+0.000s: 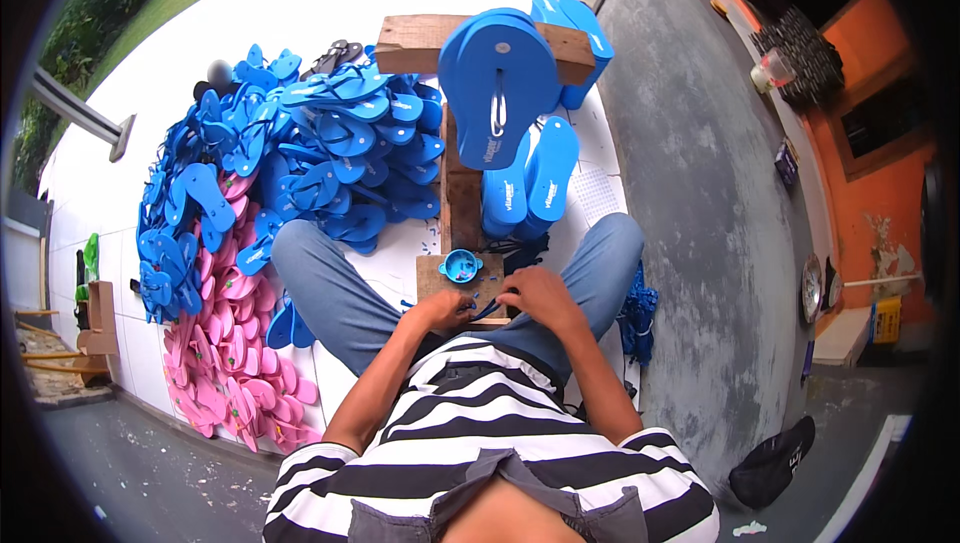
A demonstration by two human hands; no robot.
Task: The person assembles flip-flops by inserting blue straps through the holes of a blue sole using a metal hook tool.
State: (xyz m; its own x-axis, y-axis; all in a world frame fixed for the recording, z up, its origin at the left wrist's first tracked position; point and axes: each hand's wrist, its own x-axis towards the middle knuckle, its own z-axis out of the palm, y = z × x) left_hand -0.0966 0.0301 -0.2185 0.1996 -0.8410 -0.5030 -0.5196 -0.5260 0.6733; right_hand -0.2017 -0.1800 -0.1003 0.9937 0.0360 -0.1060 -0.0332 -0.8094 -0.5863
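Observation:
My left hand (443,312) and my right hand (538,296) are close together above a small wooden board (430,277) between my knees. A thin dark blue strap (486,312) runs between them, and the closed fingers of each hand pinch it near one end. Just beyond my fingers, a small light-blue bowl (461,266) with two side tabs sits on the board, with tiny blue bits inside. More bits lie scattered around it. Past the board, a stack of blue flip-flop soles (497,73) hangs at the wooden crossbar (410,43) of a stand.
A large heap of blue flip-flops (340,133) covers the floor at left, with pink flip-flops (225,343) nearer me. Blue soles (550,175) stand upright right of the post. Bundled dark blue straps (638,318) lie beside my right knee. A black cap (770,463) rests lower right.

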